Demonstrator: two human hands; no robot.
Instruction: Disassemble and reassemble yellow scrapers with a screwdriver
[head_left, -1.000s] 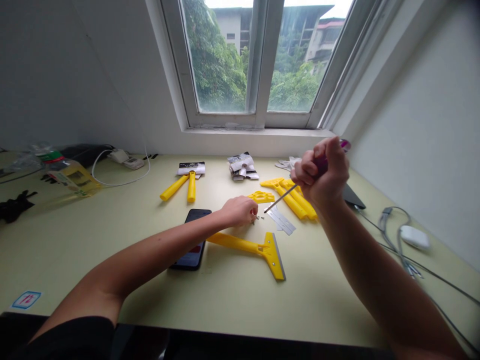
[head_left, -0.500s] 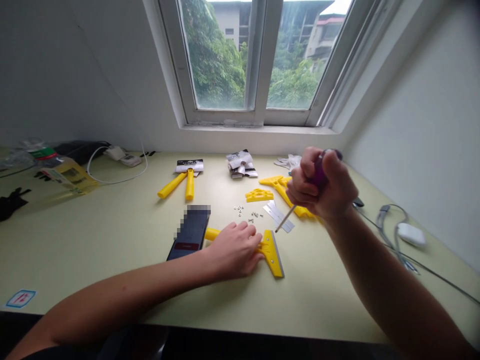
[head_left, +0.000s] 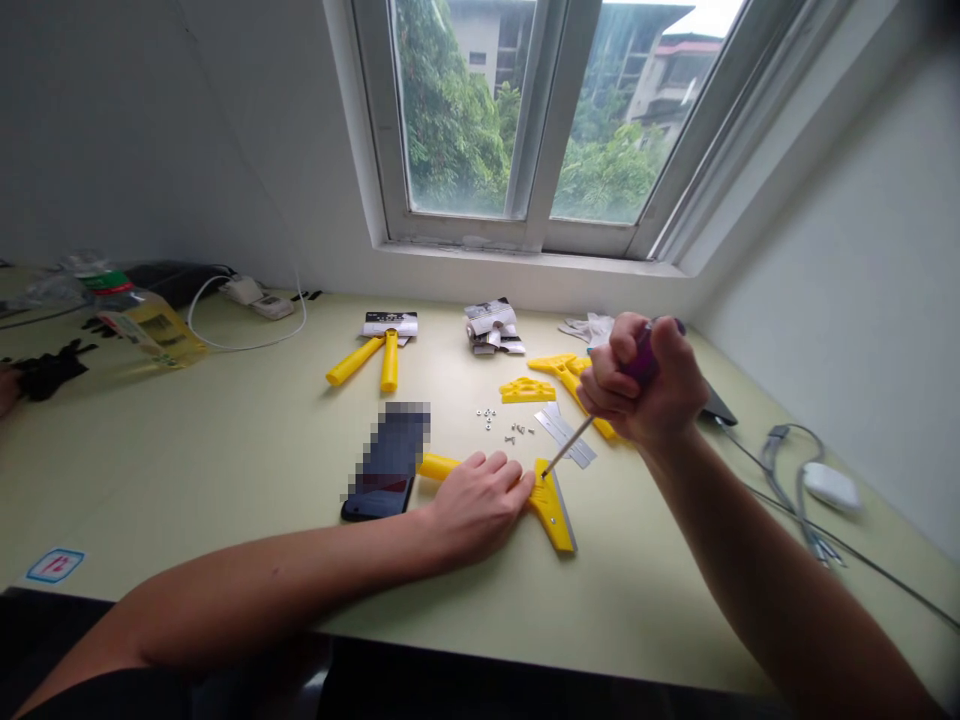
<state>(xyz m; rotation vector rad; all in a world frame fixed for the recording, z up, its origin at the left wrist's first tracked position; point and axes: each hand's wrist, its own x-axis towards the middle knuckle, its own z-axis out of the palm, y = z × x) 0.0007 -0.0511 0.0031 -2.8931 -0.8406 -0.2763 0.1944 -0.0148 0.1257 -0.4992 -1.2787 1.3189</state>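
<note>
My left hand (head_left: 484, 503) is closed around the neck of a yellow scraper (head_left: 553, 510), which lies flat on the table with its metal blade edge facing right. In my right hand (head_left: 645, 385), a screwdriver (head_left: 568, 446) with a purple handle slants down to the left. Its tip meets the scraper head near the upper screw. The lower screw shows as a small bright dot. Just beyond the hands lie several small screws (head_left: 517, 430), several nuts (head_left: 488, 414), loose blades (head_left: 566, 436) and a yellow clamp plate (head_left: 527, 390).
A phone (head_left: 386, 465) lies left of the scraper handle. Farther back are yellow handles (head_left: 389, 362), crumpled packaging (head_left: 495, 327) and more yellow scraper parts (head_left: 559, 366). A bottle (head_left: 154, 325) lies at the left; cables (head_left: 787, 480) and a white case (head_left: 831, 486) are at the right.
The screwdriver tip has come down and left onto the scraper's upper screw; before, it was above and to the right of the head. My left hand keeps its hold.
</note>
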